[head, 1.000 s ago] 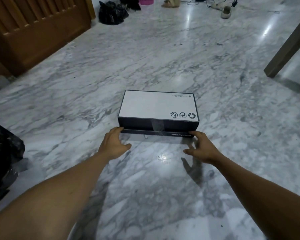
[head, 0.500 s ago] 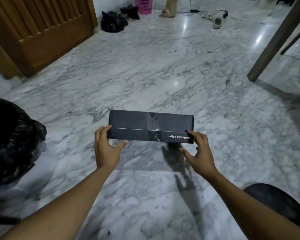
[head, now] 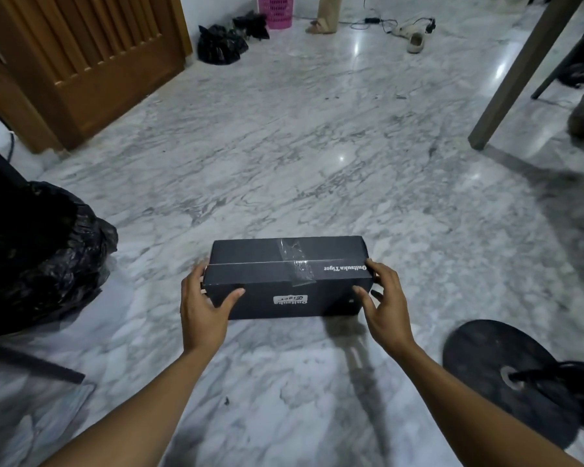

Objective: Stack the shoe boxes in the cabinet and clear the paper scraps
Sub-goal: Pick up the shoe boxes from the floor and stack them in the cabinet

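Note:
A black shoe box (head: 284, 271) with clear tape across its lid seam and white upside-down lettering is held off the marble floor in front of me. My left hand (head: 204, 306) grips its left end, thumb on the near face. My right hand (head: 383, 303) grips its right end, fingers curled over the edge. A brown wooden cabinet (head: 81, 62) with slatted doors stands at the upper left. No paper scraps show clearly.
A full black rubbish bag (head: 38, 257) sits at the left. A round black fan base (head: 506, 375) lies at the lower right. A table leg (head: 516, 75) slants at the upper right. Another black bag (head: 220, 43), a pink basket (head: 277, 10) and a loose shoe (head: 415, 42) lie far back.
Both hands took hold of the box on the floor, lifted it and tipped it toward me; its white underside is now turned away. My view rose and pulled back.

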`<control>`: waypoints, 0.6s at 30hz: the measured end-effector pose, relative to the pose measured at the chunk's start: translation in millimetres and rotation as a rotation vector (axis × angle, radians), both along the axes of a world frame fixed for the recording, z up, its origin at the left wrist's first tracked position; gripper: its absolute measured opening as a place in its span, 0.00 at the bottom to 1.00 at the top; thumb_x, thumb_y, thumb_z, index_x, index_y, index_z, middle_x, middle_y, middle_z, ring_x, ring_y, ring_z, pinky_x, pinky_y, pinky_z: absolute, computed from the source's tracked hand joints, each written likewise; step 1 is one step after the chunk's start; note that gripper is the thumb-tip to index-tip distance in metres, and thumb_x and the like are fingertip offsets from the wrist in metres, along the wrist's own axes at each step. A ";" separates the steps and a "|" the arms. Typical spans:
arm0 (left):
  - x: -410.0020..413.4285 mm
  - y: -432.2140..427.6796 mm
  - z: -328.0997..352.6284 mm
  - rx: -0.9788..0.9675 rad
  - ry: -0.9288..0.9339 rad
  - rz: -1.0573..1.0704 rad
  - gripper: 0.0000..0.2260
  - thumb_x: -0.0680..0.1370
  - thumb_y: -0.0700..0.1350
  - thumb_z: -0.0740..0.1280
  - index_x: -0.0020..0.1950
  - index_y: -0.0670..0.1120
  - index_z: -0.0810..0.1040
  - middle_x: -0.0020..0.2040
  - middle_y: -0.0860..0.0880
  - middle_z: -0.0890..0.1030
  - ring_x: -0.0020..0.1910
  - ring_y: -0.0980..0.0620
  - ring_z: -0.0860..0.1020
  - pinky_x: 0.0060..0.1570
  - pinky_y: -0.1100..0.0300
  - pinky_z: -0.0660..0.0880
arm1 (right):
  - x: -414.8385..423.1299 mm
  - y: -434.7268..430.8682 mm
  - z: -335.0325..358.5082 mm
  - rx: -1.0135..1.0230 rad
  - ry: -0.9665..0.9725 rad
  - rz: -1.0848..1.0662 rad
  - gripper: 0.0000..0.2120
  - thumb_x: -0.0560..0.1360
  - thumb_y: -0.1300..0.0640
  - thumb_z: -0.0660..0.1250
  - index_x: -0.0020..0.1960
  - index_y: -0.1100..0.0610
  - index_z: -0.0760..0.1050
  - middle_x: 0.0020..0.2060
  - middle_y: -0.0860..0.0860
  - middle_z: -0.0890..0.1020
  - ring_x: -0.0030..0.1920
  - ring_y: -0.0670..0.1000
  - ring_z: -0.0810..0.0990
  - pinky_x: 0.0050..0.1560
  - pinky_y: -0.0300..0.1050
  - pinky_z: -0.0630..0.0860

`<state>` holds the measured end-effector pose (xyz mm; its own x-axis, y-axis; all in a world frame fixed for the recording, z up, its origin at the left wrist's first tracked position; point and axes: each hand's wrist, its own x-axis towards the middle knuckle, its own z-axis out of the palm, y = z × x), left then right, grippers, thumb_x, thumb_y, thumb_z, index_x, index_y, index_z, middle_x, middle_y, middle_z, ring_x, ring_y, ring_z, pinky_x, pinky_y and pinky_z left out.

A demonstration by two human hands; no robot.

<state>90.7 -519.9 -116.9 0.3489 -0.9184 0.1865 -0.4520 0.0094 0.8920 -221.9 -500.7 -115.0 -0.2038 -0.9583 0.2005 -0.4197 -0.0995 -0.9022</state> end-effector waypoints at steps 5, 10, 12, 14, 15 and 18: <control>-4.0 16.5 -32.1 0.111 0.161 0.090 0.28 0.72 0.40 0.77 0.69 0.41 0.70 0.59 0.44 0.79 0.54 0.47 0.79 0.47 0.66 0.76 | 7.0 11.5 -17.2 0.081 -0.066 0.030 0.35 0.77 0.62 0.70 0.76 0.43 0.58 0.71 0.34 0.67 0.71 0.41 0.69 0.71 0.47 0.68; -0.9 31.3 -55.8 0.216 0.179 0.031 0.23 0.74 0.39 0.75 0.66 0.42 0.71 0.60 0.46 0.80 0.57 0.48 0.79 0.47 0.74 0.72 | 8.1 20.9 -36.0 0.178 -0.039 0.057 0.43 0.76 0.67 0.69 0.79 0.44 0.48 0.67 0.22 0.63 0.72 0.36 0.65 0.70 0.36 0.65; -0.1 32.5 -58.2 0.234 0.180 -0.006 0.26 0.74 0.38 0.75 0.69 0.43 0.70 0.62 0.46 0.79 0.57 0.51 0.78 0.48 0.76 0.72 | 3.1 24.8 -45.6 0.259 0.019 0.114 0.46 0.75 0.69 0.69 0.79 0.44 0.45 0.68 0.23 0.62 0.73 0.36 0.63 0.67 0.30 0.66; 1.5 33.4 -59.9 0.257 0.157 -0.043 0.29 0.73 0.40 0.76 0.71 0.46 0.68 0.65 0.49 0.77 0.60 0.52 0.76 0.53 0.71 0.72 | -1.4 27.1 -50.1 0.329 0.085 0.174 0.50 0.73 0.68 0.70 0.78 0.42 0.41 0.68 0.28 0.62 0.71 0.35 0.64 0.64 0.30 0.68; 2.9 33.8 -60.4 0.262 0.135 -0.062 0.32 0.72 0.41 0.77 0.72 0.48 0.66 0.65 0.52 0.76 0.63 0.51 0.75 0.57 0.66 0.72 | -2.8 26.9 -50.5 0.332 0.111 0.188 0.51 0.72 0.67 0.71 0.78 0.41 0.41 0.69 0.30 0.63 0.70 0.36 0.65 0.63 0.32 0.69; 3.8 34.0 -53.7 0.232 0.049 -0.086 0.38 0.69 0.43 0.80 0.75 0.53 0.65 0.64 0.56 0.74 0.62 0.55 0.75 0.59 0.60 0.72 | 0.9 24.3 -42.6 0.296 0.065 0.153 0.53 0.70 0.65 0.75 0.78 0.40 0.44 0.69 0.36 0.66 0.69 0.35 0.67 0.59 0.27 0.70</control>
